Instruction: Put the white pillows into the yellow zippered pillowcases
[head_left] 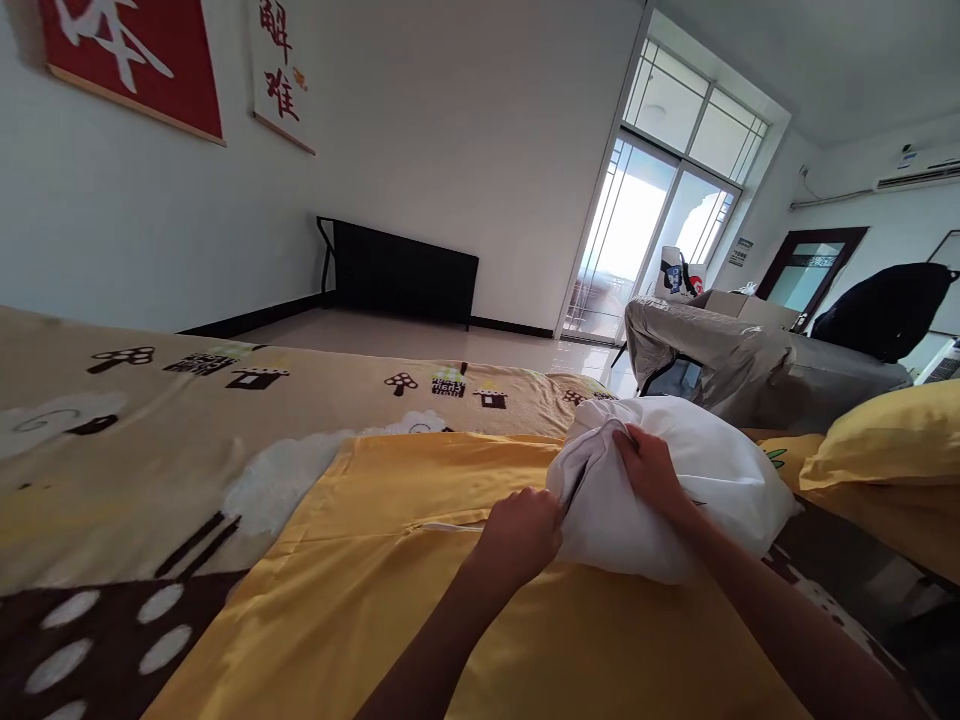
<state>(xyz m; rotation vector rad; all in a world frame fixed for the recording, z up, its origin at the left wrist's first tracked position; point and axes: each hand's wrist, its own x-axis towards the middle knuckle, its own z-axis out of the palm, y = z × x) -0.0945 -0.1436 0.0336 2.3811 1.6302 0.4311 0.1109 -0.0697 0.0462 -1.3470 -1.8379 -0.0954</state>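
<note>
A plump white pillow rests on a flat yellow pillowcase. At the pillow's near left end, a dark slit runs between gathered folds of its white fabric. My right hand is closed on the fabric at the upper side of this slit. My left hand is curled shut at the slit's lower left end, pinching the pillow's edge; its fingertips are partly hidden. Left of that hand, a narrow white strip shows in a seam of the yellow pillowcase.
A beige and brown patterned blanket spreads under the pillowcase. At the right lies a yellow pillow. Behind it stands a plastic-covered piece of furniture with bags and a black chair back. A black panel leans near the wall.
</note>
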